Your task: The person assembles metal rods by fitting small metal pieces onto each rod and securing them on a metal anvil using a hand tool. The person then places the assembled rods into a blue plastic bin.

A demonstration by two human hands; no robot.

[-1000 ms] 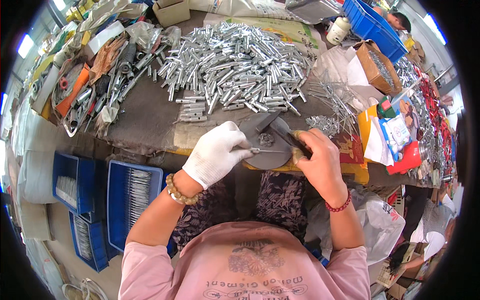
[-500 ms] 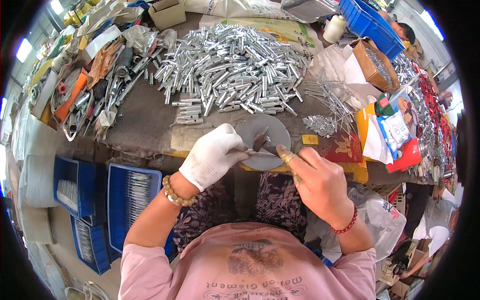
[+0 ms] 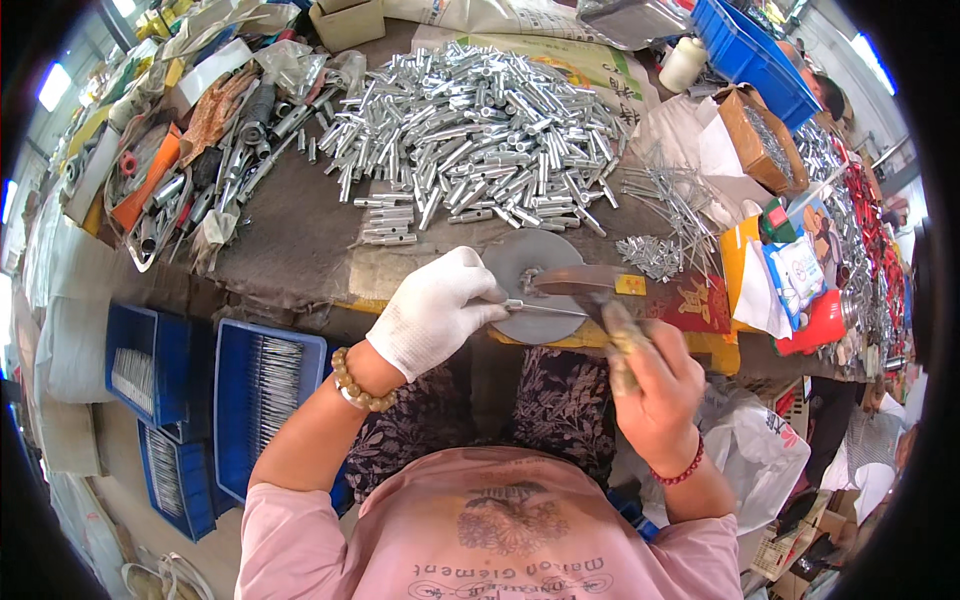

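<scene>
Bench (image 3: 285, 250) runs across far side, cluttered both ends. Big pile of metal tubes (image 3: 480, 140) sits far-ctr, w/ a few laid side by side at its near-L corner. Blue bins (image 3: 233, 410) stand near L, below bench edge, holding rows of slim metal pcs; another blue bin (image 3: 755, 60) is far R. Tools (image 3: 205, 175) heap up at far L, an orange-handled one among them. White plastic bag (image 3: 755, 445) hangs near R. Open carton (image 3: 745, 150) of small metal pcs is far R, nr that bin. Round grey disc (image 3: 512, 255) lies ctr, by bench's near edge. L hand (image 3: 440, 310), white-gloved, is at disc's L side, thumb + fingertips pinched on pin. R hand (image 3: 655, 385), bare w/ tan wraps on some fingers, is R of disc, closed round handle of hammer (image 3: 570, 280), which is partly blurred, its head over disc's R part. Loose rods (image 3: 680, 195) + small heap of short pcs (image 3: 650, 258) lie R of pile. Pin (image 3: 545, 311), thicker at L end, points R across disc's near part; can't tell if touching disc.
</scene>
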